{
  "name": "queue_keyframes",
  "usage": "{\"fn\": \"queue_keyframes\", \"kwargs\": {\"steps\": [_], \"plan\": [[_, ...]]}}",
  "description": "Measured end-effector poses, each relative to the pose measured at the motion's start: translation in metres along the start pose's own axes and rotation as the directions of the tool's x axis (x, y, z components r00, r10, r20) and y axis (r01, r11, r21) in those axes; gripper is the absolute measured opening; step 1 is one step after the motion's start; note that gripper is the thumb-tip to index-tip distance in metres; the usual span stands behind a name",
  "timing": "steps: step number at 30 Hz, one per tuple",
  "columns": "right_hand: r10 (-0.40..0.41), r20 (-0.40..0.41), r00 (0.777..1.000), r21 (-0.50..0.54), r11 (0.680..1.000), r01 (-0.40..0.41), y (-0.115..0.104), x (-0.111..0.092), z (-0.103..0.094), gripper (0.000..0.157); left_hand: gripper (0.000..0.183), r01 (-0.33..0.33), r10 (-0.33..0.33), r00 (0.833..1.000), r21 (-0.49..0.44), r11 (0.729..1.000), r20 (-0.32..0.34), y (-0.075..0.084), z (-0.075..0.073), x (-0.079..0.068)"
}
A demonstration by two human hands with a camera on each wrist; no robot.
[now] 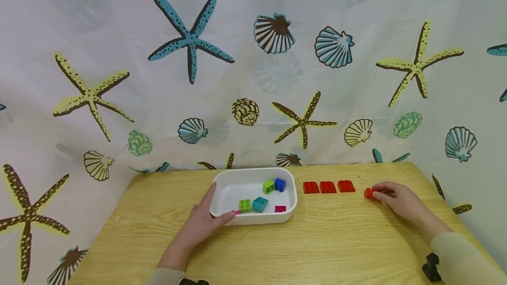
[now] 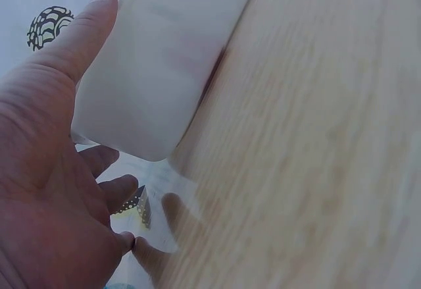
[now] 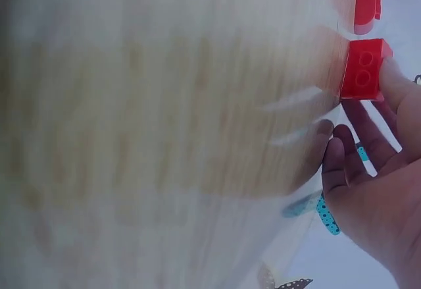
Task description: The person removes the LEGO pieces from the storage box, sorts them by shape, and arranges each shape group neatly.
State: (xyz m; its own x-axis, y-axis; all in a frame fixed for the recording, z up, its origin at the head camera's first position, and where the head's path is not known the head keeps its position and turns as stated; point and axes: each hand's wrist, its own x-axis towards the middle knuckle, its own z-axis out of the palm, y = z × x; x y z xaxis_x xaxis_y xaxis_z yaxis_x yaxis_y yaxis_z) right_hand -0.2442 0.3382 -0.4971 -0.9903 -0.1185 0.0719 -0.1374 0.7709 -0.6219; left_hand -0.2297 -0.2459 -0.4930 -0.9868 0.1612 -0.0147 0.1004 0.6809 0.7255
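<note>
My left hand (image 1: 200,223) holds the near left corner of a white plastic tray (image 1: 255,219), thumb along the front rim, index finger along the left side. In the left wrist view the thumb lies on the tray's wall and the other fingers are spread beyond its corner. At the right of the table my right hand (image 1: 400,201) pinches a red toy brick (image 3: 363,70), its studs facing the right wrist camera. The brick's lower edge is right at the tabletop. Left of it, three red bricks (image 1: 327,187) sit in a row.
Inside the tray lie two lime green bricks (image 1: 245,206), a blue brick (image 1: 280,184), a teal brick (image 1: 260,204) and pink pieces (image 1: 280,209). The wooden table (image 1: 309,250) meets a curtain (image 1: 222,78) printed with starfish and shells behind and at the sides.
</note>
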Motion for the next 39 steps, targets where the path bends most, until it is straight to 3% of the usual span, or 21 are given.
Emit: {"fn": "queue_keyframes", "kwargs": {"steps": [9,22,39], "plan": [[-0.010,0.033,0.999,0.015,1.000,0.009,0.003,0.001,0.001,0.045,0.121,0.013,-0.013,1.000,-0.002,1.000,-0.001,-0.003,0.001,-0.003],[-0.002,0.004,1.000,0.053,0.999,0.002,-0.005,0.029,-0.001,0.040,0.119,0.016,-0.016,1.000,-0.018,1.000,0.002,-0.001,0.000,-0.004],[-0.008,0.022,1.000,-0.004,1.000,0.008,0.002,0.044,0.000,0.036,0.123,0.006,-0.006,1.000,-0.021,1.000,0.002,-0.005,0.002,0.000]]}}
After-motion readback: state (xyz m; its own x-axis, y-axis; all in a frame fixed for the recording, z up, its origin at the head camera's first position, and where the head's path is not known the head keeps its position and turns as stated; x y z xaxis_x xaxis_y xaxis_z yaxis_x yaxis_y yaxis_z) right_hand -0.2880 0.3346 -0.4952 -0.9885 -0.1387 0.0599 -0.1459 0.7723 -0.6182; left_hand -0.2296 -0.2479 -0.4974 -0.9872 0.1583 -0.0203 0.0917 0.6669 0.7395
